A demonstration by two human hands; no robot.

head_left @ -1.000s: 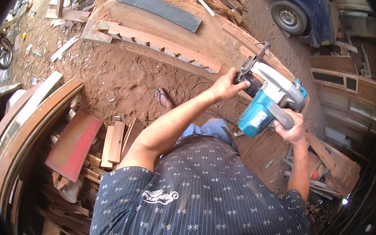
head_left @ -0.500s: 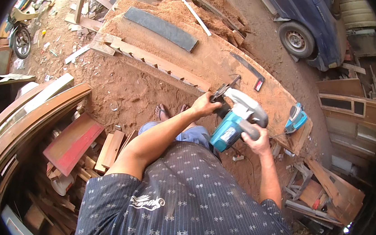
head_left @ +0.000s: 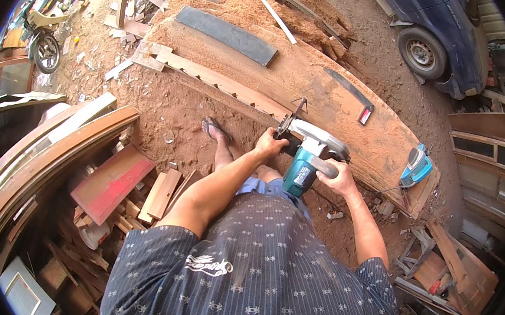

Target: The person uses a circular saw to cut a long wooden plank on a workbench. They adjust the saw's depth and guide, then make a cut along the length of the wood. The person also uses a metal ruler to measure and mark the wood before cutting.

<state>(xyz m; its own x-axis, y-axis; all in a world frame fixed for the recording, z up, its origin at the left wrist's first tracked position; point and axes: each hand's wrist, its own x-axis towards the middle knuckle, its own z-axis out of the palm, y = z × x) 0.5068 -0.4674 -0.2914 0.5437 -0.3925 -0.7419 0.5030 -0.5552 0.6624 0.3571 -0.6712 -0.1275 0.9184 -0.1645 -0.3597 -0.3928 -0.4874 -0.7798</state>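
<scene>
A teal and silver circular saw (head_left: pixel 301 171) rests near the front edge of a sawdust-covered wooden workbench (head_left: pixel 311 100). My right hand (head_left: pixel 338 179) is wrapped round its rear handle. At the saw's front, my left hand (head_left: pixel 271 144) grips its body beside the base plate; the exact hold is partly hidden. A long wooden beam (head_left: pixel 221 87) with a row of notches along its edge lies on the near side of the bench and runs to the saw's base. The blade is hidden by its guard.
On the bench lie a dark flat board (head_left: pixel 227 35), a metal square (head_left: pixel 346 92) and a teal power planer (head_left: pixel 416 167). Stacked planks (head_left: pixel 58 155) and a red panel (head_left: pixel 112 184) stand left. A blue vehicle (head_left: pixel 427 13) is beyond the bench, and scrap wood (head_left: pixel 445 260) lies right.
The surroundings have shifted right and slightly down in view. The saw has moved a little closer to the notched beam's end. One foot has stepped forward; both hands keep their hold.
</scene>
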